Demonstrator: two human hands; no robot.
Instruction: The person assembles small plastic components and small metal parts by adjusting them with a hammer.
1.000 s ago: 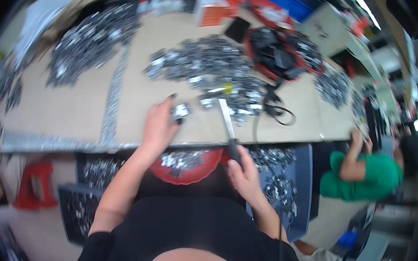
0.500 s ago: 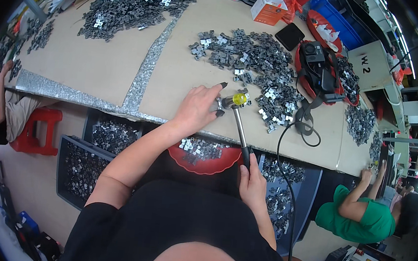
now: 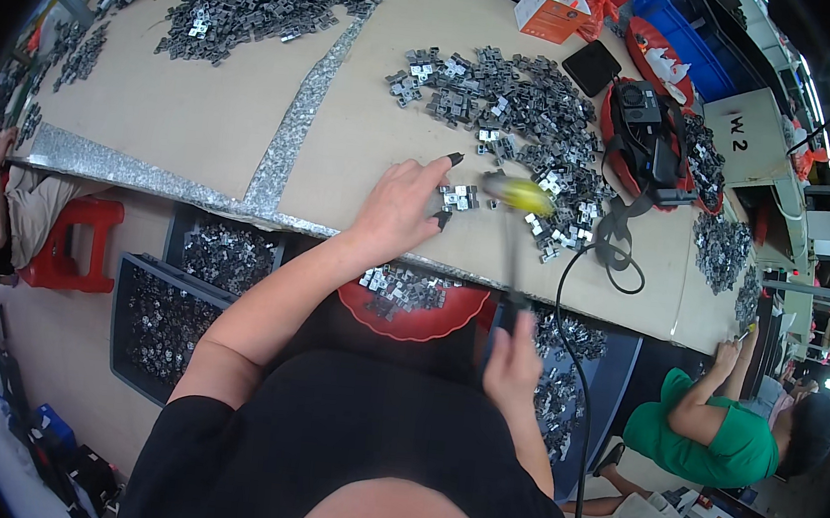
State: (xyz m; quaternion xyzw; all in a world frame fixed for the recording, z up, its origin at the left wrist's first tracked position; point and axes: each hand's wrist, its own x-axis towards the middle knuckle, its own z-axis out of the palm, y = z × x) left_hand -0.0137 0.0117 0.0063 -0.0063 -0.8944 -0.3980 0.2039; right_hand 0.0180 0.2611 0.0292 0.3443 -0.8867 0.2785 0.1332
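Observation:
On the table, my left hand [image 3: 405,203] lies with thumb and a finger spread, both tips capped in black. A small group of silver and dark metal clips [image 3: 459,197] sits in the gap between those tips; whether they touch it I cannot tell. My right hand [image 3: 515,364] is wrapped round the black grip of a hammer [image 3: 525,196] near the table's front edge. The hammer's yellow-faced head is smeared by motion and shows to the right of the clips, apart from them. Beyond it spreads a loose pile of similar clips [image 3: 510,98].
A red scalloped bowl [image 3: 408,330] with clips is below the table edge, between grey bins [image 3: 143,333]. At right, a black cable [image 3: 560,313] hangs over the edge beside a strapped headset [image 3: 647,132]. A person in a green top [image 3: 704,427] works farther right.
The hammer head has come off the clips and swung to the right, uncovering them. My right hand has shifted slightly right and down. My left hand stays around the same spot.

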